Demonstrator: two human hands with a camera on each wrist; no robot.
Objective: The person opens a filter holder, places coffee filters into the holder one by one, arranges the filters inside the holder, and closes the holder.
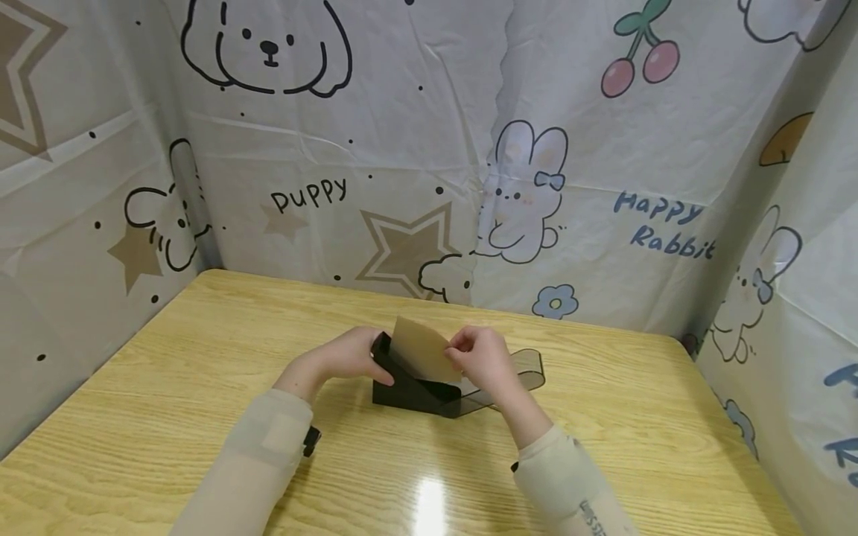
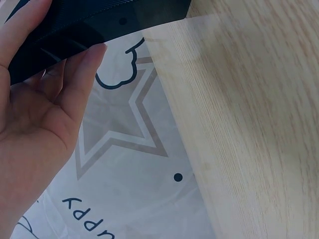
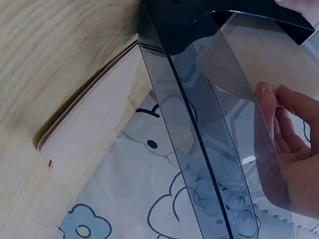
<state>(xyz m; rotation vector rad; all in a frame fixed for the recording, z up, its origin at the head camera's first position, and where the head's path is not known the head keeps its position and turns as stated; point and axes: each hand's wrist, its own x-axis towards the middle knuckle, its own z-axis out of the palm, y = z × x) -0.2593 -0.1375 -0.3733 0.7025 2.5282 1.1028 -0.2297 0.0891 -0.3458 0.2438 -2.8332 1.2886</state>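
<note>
A black coffee filter holder (image 1: pixel 412 398) with a smoky see-through lid (image 1: pixel 529 363) swung out to the right stands mid-table. My left hand (image 1: pixel 351 353) grips its left end; in the left wrist view the thumb lies over the black box (image 2: pixel 99 37) and the fingers are beneath it. Between thumb and fingertips, my right hand (image 1: pixel 484 359) pinches the edge of a tan paper coffee filter (image 1: pixel 424 350), which sticks up from the holder's opening. In the right wrist view this filter (image 3: pixel 264 55) shows a crimped edge, and its lower part is partly behind the clear lid.
More coffee filters (image 3: pixel 94 104) with crimped edges lie on the wooden table (image 1: pixel 603 447) beside the lid in the right wrist view. A printed cloth curtain (image 1: pixel 402 149) hangs behind the table and along both sides.
</note>
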